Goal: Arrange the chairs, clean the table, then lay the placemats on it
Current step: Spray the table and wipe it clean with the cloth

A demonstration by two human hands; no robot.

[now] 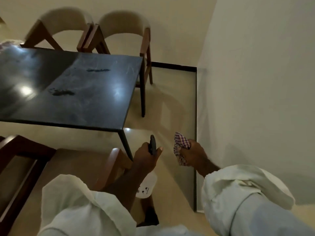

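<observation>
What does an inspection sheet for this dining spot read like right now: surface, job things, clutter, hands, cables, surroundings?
Surface: black table, glossy and smeared, with a near wet patch and a far wet patch.
Job's things: spray bottle and checked cloth, both held off the table's near right corner; left far chair and right far chair side by side at the far edge; near chair at lower left.
Clutter: pale blurred item at the table's far left corner, cannot tell what.
Hands: left hand grips the spray bottle; right hand grips the bunched cloth.
Cables: nothing seen.
Surroundings: pale floor, plain wall on the right.
</observation>
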